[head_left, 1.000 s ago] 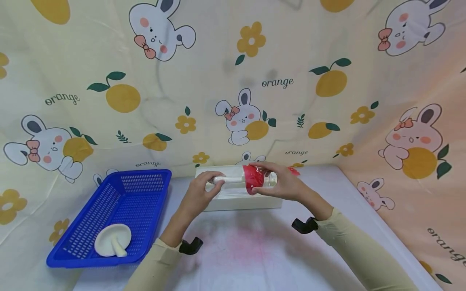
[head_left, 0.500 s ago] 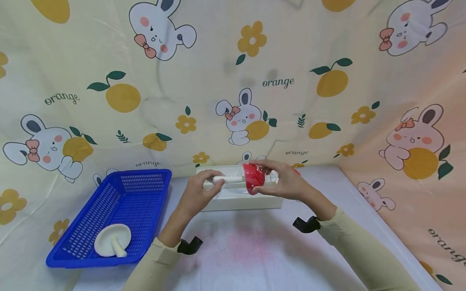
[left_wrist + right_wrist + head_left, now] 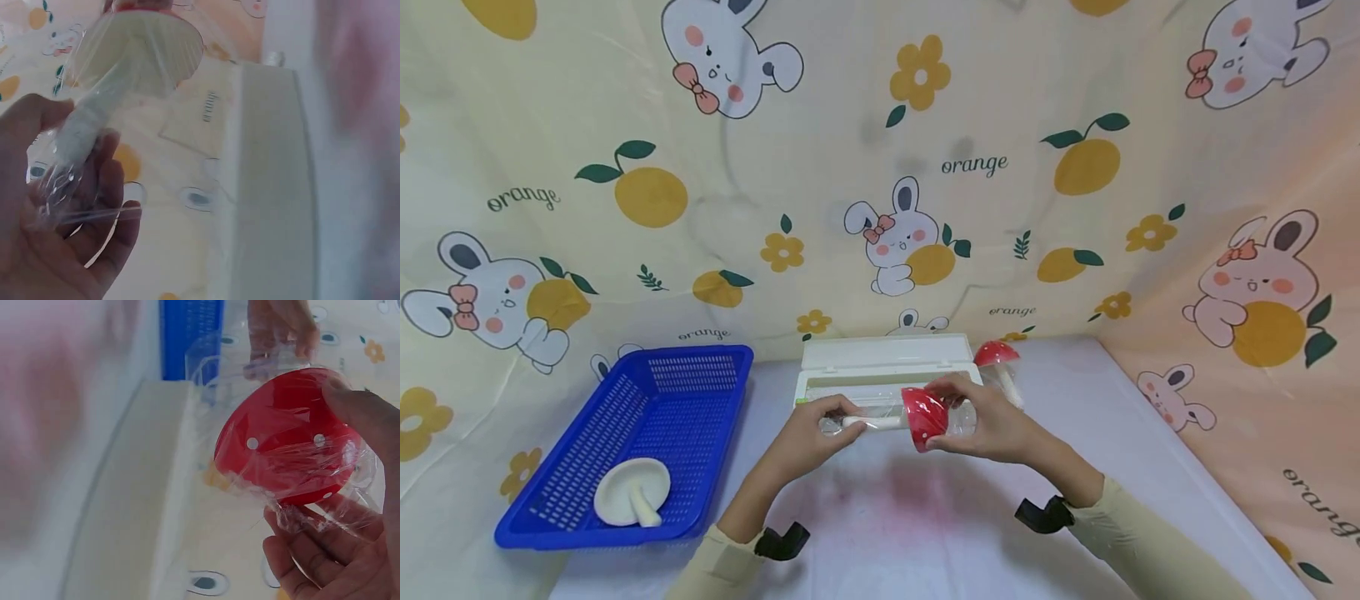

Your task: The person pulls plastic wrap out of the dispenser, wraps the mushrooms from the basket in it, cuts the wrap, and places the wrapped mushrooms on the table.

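A toy mushroom with a red, white-dotted cap and a white stem lies sideways between both hands, wrapped in clear plastic film. With thumb and fingers, my left hand pinches the wrapped end of the stem. My right hand grips the cap, thumb at the near side and fingers over the far side. In the left wrist view, the cap's pale underside and loose folds of film show. Just behind the hands stands a long white box with its lid raised.
On the left is a blue plastic basket with a mushroom lying in it, pale underside up. Another red-capped mushroom leans at the box's right end. A white cloth covers the table; a printed curtain hangs behind.
Both hands have come down and nearer with the wrapped mushroom, away from over the box. More of the box's inside and the mushroom at its right now show.
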The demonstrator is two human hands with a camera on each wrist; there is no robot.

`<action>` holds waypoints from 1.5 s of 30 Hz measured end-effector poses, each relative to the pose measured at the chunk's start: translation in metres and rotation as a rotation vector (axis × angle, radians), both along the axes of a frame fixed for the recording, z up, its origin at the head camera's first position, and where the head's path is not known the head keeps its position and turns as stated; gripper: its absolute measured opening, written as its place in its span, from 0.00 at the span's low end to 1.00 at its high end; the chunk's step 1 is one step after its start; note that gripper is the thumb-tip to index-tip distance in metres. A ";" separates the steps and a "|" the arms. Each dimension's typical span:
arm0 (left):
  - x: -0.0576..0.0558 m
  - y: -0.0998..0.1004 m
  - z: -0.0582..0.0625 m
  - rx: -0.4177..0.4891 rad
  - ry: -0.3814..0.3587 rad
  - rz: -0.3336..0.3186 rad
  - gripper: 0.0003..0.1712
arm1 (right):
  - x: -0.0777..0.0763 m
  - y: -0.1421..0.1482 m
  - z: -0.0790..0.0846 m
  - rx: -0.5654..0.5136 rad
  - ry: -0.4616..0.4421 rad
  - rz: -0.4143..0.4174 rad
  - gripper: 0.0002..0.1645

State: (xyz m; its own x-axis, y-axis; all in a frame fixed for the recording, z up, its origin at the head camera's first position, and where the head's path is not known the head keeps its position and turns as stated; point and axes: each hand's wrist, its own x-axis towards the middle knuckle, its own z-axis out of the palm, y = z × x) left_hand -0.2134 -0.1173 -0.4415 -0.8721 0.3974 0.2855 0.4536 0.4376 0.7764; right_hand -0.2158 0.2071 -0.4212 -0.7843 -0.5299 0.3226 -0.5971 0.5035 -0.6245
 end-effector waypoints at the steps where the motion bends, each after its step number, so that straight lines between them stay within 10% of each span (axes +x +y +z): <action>1: 0.001 -0.001 -0.005 -0.006 -0.012 -0.018 0.04 | 0.002 0.000 -0.005 0.006 0.001 0.004 0.46; 24: -0.009 -0.002 -0.075 -0.196 -0.112 -0.072 0.07 | -0.004 -0.006 -0.090 0.040 0.037 0.090 0.46; 45: -0.014 0.004 -0.098 -0.346 0.016 0.059 0.14 | -0.020 -0.016 -0.099 0.233 0.145 -0.002 0.49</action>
State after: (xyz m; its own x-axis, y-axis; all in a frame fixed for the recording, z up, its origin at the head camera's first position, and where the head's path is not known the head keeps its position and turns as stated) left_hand -0.2271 -0.1133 -0.5393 -0.8930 0.4221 0.1564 0.4306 0.6997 0.5702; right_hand -0.2361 0.1911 -0.5202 -0.7397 -0.6017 0.3013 -0.6709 0.6249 -0.3993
